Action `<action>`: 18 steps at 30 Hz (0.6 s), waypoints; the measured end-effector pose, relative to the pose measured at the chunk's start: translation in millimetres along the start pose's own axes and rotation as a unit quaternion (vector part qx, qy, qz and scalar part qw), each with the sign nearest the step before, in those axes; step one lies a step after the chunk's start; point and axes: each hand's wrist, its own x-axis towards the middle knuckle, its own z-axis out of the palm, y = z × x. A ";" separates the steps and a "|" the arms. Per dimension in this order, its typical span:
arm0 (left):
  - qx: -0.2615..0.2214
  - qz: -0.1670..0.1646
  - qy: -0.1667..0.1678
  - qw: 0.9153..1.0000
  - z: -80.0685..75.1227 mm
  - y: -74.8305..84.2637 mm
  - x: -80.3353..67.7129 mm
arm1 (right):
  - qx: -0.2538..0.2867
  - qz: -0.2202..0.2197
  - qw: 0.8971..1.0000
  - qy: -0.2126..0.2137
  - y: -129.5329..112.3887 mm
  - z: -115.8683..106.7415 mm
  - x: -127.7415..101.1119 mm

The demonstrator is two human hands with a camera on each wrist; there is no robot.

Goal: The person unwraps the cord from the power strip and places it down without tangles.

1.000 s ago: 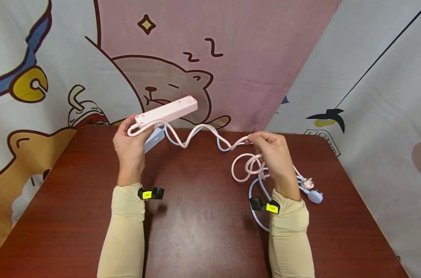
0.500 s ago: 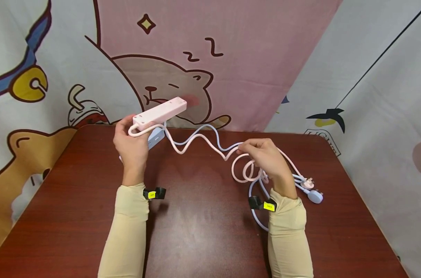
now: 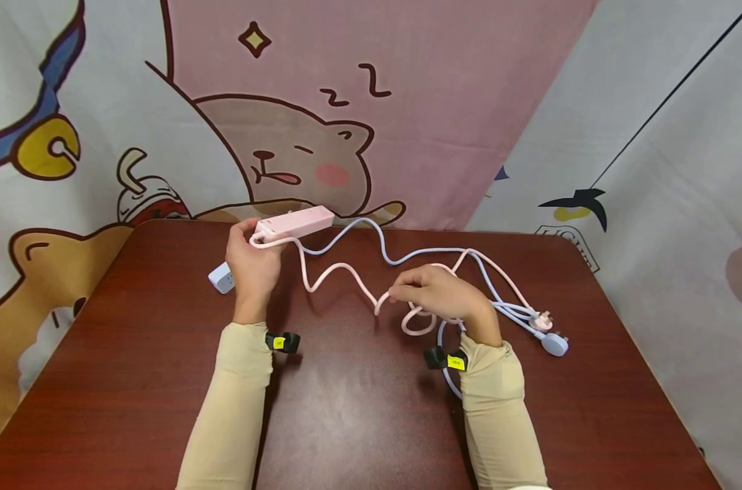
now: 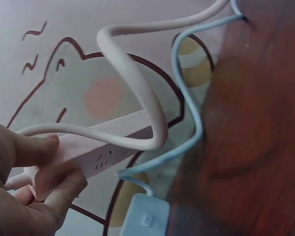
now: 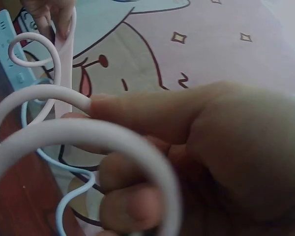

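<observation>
— Pink plastic power strip (image 3: 295,222): where is it?
— Your left hand (image 3: 253,262) grips its end above the reddish wooden desk (image 3: 359,401).
— Its soft pink cable (image 3: 337,272)?
— Your right hand (image 3: 435,296) pinches the coils; light and springy, I'd judge, so hold the loops together.

pink power strip (image 3: 297,222): long pale pink bar, lifted off the table at its far edge, roughly level, near end gripped by the left hand (image 3: 253,262)
pink cord (image 3: 340,272): thick, wavy, leaves the strip's near end, runs to the right hand (image 3: 435,296), which pinches it beside 1 loose loop
pink plug (image 3: 541,318): lies on the table, far right
</observation>
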 end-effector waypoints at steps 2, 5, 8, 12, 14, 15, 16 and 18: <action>0.004 0.001 -0.006 1.000 3.3 -4.5 -0.2 | -0.008 -0.009 1.000 -0.017 0.9 2.7 2.3; 0.004 0.001 -0.019 1.000 8.0 -11.1 -0.8 | -0.030 -0.022 0.999 -0.037 3.0 6.2 5.9; 0.009 0.001 -0.032 0.999 12.3 -17.7 -1.8 | -0.064 -0.034 0.996 -0.051 5.2 9.0 9.6; 0.032 0.005 -0.052 0.998 15.5 -24.1 -2.9 | -0.098 -0.038 0.993 -0.053 6.9 11.2 12.3; 0.051 0.010 -0.067 0.996 15.4 -25.0 -3.0 | -0.105 -0.040 0.993 -0.046 7.4 11.6 12.8; 0.065 0.014 -0.079 0.995 15.0 -24.6 -2.9 | -0.107 -0.040 0.993 -0.042 7.3 11.5 12.7; 0.078 0.016 -0.094 0.992 14.4 -23.8 -2.8 | -0.110 -0.043 0.992 -0.038 7.4 11.5 12.6; 0.104 0.010 -0.132 0.986 13.0 -21.1 -3.1 | -0.112 -0.045 0.992 -0.030 7.6 11.2 11.9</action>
